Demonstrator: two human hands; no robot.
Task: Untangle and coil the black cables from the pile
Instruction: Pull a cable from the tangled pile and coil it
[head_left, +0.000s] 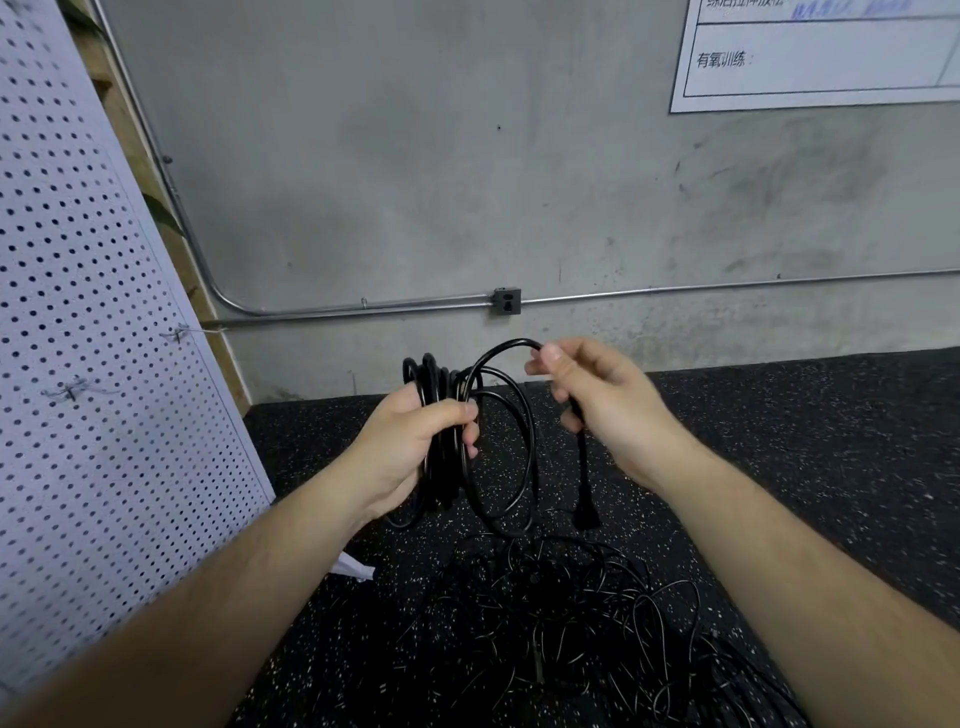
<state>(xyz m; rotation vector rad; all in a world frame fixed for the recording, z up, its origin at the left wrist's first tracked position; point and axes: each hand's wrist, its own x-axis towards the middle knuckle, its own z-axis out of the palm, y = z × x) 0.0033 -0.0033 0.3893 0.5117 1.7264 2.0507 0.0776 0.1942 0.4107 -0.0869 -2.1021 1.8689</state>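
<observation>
Forearms reach over tangled pile (561, 618) at near edge of speckled floor mat (779, 467) | left hand (415, 441) fingers curled round coil (431, 374) of black cable | right hand (597, 400) pinches tail loop (493, 352), plug (586, 512) dangling below | step: likely final wrap of this cable | next: lay loop into left grip, secure plug end

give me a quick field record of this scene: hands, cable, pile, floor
left hand: grips the coiled black cable
right hand: pinches the coil's free end; its plug hangs below
floor: black speckled mat
cable pile: tangled, on the floor below the hands
left side: white pegboard
</observation>
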